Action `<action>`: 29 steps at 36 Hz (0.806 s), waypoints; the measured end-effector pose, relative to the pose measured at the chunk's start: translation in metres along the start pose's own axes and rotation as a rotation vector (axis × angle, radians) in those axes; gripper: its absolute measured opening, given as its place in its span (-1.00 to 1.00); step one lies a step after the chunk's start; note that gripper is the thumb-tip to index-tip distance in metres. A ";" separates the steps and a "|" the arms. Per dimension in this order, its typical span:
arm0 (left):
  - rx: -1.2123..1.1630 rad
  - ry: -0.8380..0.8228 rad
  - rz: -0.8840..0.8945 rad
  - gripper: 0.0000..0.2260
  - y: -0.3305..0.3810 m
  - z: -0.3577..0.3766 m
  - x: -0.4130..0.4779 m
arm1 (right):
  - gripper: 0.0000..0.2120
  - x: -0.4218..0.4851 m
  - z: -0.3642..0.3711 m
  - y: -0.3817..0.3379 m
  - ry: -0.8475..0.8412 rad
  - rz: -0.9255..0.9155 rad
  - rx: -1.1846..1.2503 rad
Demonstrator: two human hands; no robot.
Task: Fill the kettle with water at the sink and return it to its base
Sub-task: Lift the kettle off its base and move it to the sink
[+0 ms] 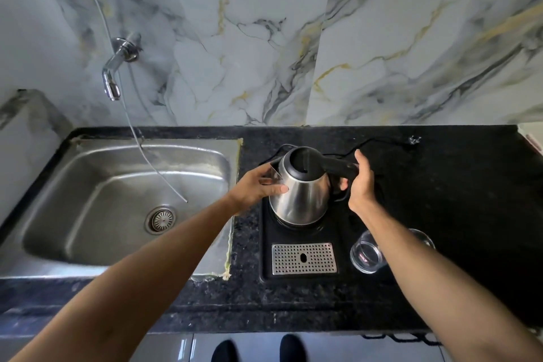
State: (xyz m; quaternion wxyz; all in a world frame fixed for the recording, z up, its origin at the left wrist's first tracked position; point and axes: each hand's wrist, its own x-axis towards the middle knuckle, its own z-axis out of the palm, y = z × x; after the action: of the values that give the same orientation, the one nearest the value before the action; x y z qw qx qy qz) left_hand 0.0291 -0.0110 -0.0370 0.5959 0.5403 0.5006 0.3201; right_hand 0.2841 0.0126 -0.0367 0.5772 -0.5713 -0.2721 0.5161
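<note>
The polished steel kettle with black lid (299, 191) sits on its black base (296, 229), right of the steel sink (117, 200). The right hand (363, 182) has its grip clamped on the handle; the left hand (258, 185) rests open against the body. Whether it holds water cannot be told; the wall tap (113, 79) runs dry.

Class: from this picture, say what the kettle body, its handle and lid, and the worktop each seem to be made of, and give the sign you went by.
Kettle body: probably polished stainless steel; it is silver and mirrors the left hand.
Handle and lid: apparently matt black plastic, with a dull sheen.
Worktop: seemingly polished black granite, dark with fine pale speckles; it could be an imitation.
</note>
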 end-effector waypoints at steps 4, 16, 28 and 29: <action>0.008 0.011 0.056 -0.43 0.026 -0.008 -0.003 | -0.50 0.003 0.012 -0.023 -0.033 -0.012 0.027; 0.641 0.393 0.370 -0.23 0.095 -0.045 -0.025 | -0.57 -0.008 0.098 -0.063 0.006 -0.016 0.091; 0.769 0.768 0.194 -0.40 0.089 -0.100 -0.038 | -0.60 -0.036 0.206 -0.021 -0.090 0.040 0.091; 0.754 0.776 0.201 -0.42 0.086 -0.112 -0.037 | -0.59 -0.036 0.217 -0.016 -0.091 0.044 0.093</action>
State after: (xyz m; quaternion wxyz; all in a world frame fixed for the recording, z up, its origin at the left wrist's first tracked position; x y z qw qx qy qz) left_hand -0.0735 0.0089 0.0646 0.0992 0.6037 0.7096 0.3495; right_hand 0.0810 0.0647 0.0318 0.5787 -0.5257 -0.2613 0.5661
